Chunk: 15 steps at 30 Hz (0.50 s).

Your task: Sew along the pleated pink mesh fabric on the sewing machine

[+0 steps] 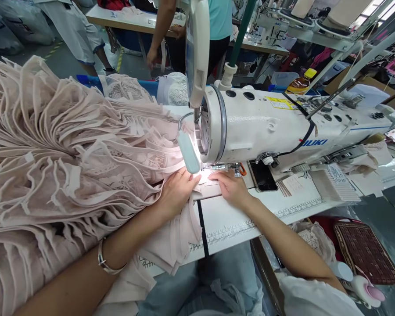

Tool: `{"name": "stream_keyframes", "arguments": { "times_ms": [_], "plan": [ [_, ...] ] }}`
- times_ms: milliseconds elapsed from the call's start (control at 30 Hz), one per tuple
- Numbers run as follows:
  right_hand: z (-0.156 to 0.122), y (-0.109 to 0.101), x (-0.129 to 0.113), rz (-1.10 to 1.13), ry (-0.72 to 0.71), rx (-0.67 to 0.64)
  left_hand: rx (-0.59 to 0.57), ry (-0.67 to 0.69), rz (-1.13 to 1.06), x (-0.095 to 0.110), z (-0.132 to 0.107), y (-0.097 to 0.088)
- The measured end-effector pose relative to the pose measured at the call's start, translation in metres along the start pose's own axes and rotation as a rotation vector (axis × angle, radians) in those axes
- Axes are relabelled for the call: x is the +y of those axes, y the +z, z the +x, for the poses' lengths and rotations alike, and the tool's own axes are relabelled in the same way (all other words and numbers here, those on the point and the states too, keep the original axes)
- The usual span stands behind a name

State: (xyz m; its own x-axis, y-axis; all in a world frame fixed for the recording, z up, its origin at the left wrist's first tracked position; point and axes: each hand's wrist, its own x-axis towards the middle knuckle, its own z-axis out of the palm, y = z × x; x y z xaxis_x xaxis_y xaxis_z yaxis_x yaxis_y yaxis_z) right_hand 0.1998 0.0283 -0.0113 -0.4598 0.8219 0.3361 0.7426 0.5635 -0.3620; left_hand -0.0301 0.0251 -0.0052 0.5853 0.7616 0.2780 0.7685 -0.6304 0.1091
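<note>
My left hand (pixel 177 189) lies flat on a piece of pale pink fabric (pixel 179 232), fingers stretched toward the needle of the white sewing machine (pixel 270 127). My right hand (pixel 229 185) rests flat beside it, fingertips pressing the fabric's edge just below the presser foot (pixel 217 167). A small lamp (pixel 188 151) lights the spot between both hands. A silver bracelet (pixel 105 262) sits on my left wrist.
A large heap of stacked pink lace pieces (pixel 59 153) fills the left side. A phone (pixel 262 176) lies under the machine arm. A ruler strip (pixel 243 228) runs along the white table. Other people stand at a table (pixel 118 19) behind. A woven mat (pixel 365 252) lies at lower right.
</note>
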Motion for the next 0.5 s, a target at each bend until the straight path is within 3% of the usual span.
{"name": "stream_keyframes", "arguments": {
  "times_ms": [167,300,500],
  "plan": [
    [0.0005,0.0004,0.0011,0.024,0.012,0.010,-0.056,-0.016,-0.010,0.0004,0.0017,-0.0016],
    [0.0008,0.0001,0.0013,0.067,0.009,0.028,0.006,0.024,-0.101,0.0005,0.0009,-0.0005],
    [0.0013,-0.0009,0.0005,0.089,0.030,0.008,-0.023,0.011,0.001,0.0019,0.0050,-0.0053]
  ]
}}
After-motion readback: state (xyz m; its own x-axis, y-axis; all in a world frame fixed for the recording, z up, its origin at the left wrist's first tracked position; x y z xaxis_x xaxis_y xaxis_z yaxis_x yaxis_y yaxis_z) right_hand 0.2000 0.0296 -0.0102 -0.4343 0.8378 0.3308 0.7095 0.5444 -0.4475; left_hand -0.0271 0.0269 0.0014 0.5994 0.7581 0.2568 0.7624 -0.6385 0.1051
